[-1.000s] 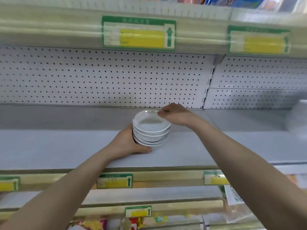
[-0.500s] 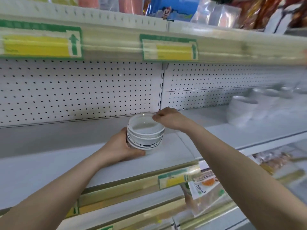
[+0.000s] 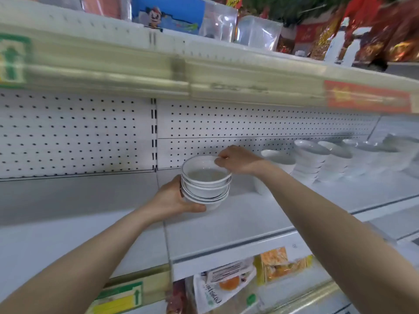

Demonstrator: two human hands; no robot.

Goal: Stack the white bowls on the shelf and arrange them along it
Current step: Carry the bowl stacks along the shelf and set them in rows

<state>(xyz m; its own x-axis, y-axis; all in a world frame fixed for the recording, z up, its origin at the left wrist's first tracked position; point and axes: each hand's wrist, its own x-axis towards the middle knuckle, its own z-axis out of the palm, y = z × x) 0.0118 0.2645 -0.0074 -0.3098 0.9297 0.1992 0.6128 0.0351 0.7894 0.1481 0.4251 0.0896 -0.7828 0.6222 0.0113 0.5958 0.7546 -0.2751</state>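
Observation:
A short stack of white bowls [image 3: 205, 188] is in the middle of the white shelf [image 3: 238, 225]. My left hand [image 3: 172, 198] grips the stack's left side and base, thumb under the front. My right hand [image 3: 235, 159] pinches the far right rim of the top bowl. I cannot tell whether the stack touches the shelf. Further right along the same shelf stand more stacks of white bowls [image 3: 310, 159], blurred, running toward the right edge.
A white pegboard back wall [image 3: 79, 137] closes the shelf behind. The upper shelf's edge [image 3: 181, 73] overhangs, carrying packaged goods and price labels. Packaged food [image 3: 229, 279] sits on the shelf below. The shelf surface left of the stack is bare.
The view has swung right and the held stack has travelled right along the shelf past the pegboard seam. More bowl stacks have come into view on the right. Both hands keep their hold.

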